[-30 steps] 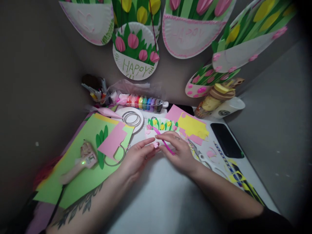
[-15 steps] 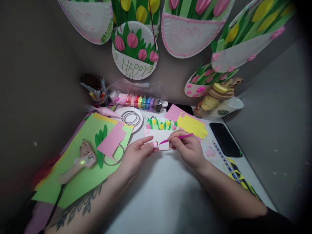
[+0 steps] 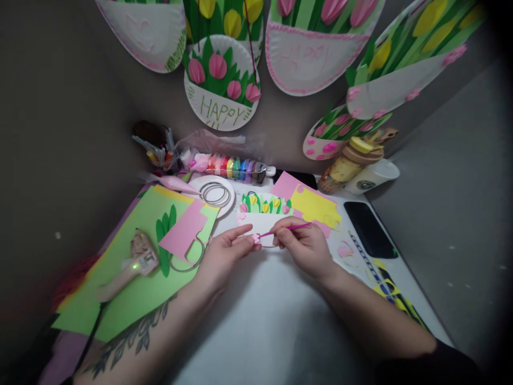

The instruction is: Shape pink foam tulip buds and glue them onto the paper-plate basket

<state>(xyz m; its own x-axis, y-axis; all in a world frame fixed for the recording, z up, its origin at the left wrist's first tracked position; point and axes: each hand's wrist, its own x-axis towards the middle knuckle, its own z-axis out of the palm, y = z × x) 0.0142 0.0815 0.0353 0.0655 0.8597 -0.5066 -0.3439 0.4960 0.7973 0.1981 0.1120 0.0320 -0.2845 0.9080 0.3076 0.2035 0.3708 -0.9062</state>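
Note:
A small pink flower [image 3: 256, 238] is pinched at the fingertips of my left hand [image 3: 228, 248]. My right hand [image 3: 302, 246] grips a thin magenta modelling tool [image 3: 296, 226], its pointed end reaching to the flower. Just behind both hands lies a white paper-plate basket [image 3: 262, 219] on the table, partly hidden by them. Green paper leaves and small yellow and pink paper tulips [image 3: 276, 202] stand along its top edge, and a pink flower [image 3: 241, 216] sits at its left side.
Green paper sheets [image 3: 132, 289] at left carry a glue gun [image 3: 138, 262], scissors [image 3: 188, 262] and pink paper [image 3: 184, 230]. Behind are a roll of wire [image 3: 216, 194] and colourful clay pots [image 3: 236, 167]. Yellow paper [image 3: 316, 207], a phone [image 3: 371, 230] and a cup [image 3: 372, 176] lie right.
My right hand has moved left, bringing the tool's tip from just beside the pink flower onto it. My left hand stays nearly still.

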